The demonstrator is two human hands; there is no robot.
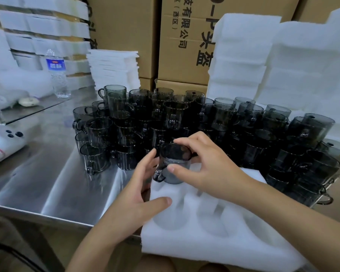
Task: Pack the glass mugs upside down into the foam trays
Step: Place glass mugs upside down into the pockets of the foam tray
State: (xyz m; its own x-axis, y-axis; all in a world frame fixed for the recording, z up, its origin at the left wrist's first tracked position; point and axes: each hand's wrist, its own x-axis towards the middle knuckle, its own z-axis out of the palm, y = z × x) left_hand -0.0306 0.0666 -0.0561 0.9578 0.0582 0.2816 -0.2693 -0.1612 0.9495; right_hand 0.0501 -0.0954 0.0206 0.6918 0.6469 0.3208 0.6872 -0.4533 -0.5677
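A smoky grey glass mug (174, 163) stands upside down in the far left pocket of the white foam tray (214, 238), its handle pointing toward me on the left. My right hand (202, 165) grips the mug from above, thumb on its near wall and fingers over its base. My left hand (139, 195) touches the mug's left side with its fingertips while its thumb lies on the tray's left edge. Behind them, several more dark glass mugs (185, 118) stand stacked in rows. The tray's nearer pockets hold nothing.
The tray overhangs the front edge of a steel table (53, 173). White foam stacks (273, 61) rise at the right and a thinner foam pile (114, 67) at the back. A water bottle (56, 73) and a white device (6, 142) sit left; cardboard boxes (185, 40) behind.
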